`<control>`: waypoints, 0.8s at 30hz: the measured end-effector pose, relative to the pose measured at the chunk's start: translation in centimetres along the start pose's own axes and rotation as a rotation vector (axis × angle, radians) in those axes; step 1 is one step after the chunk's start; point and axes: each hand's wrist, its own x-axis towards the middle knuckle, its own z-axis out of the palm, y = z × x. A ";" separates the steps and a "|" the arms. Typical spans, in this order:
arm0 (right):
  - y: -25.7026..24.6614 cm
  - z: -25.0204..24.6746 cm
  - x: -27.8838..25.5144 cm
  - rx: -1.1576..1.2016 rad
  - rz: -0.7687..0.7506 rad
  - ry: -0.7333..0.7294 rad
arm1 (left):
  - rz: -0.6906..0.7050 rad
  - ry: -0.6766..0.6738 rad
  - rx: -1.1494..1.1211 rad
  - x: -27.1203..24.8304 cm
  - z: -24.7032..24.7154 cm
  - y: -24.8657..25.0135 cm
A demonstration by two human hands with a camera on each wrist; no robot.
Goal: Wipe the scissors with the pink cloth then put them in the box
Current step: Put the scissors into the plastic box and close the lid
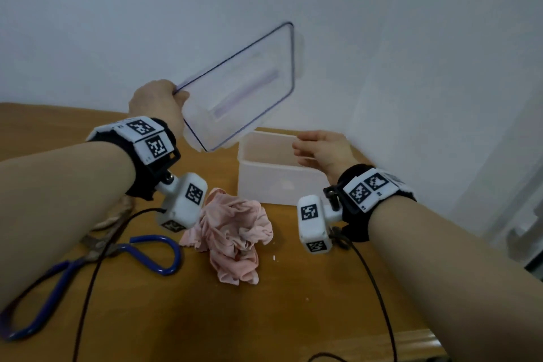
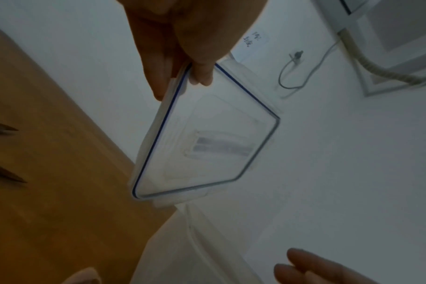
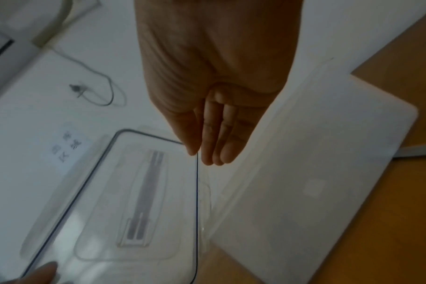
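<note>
L hand point(image 1: 158, 103) raised, pinching clear lid point(image 1: 244, 88) tilted, R hand point(image 1: 323, 150) relaxed, fingers loose over box point(image 1: 273, 185)

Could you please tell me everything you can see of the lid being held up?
The lid is a clear plastic rectangle with rounded corners, a dark blue seal line round its edge, clip flaps on its sides and a long raised bar moulded across its middle. It is off the box, tilted in the air above the table in front of the wall. The left hand pinches one corner; nothing else touches it.
</note>
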 end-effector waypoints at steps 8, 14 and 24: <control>1.5 5.0 0.4 -0.359 -0.023 -0.213 | -0.256 -0.164 0.031 0.7 0.6 -5.1; 1.8 4.8 2.1 -0.470 -0.049 -0.055 | -0.559 -0.169 -0.463 1.5 3.7 -8.3; 3.9 -3.3 1.3 -0.595 0.211 0.249 | -0.582 -0.574 -0.341 -1.1 6.6 -5.9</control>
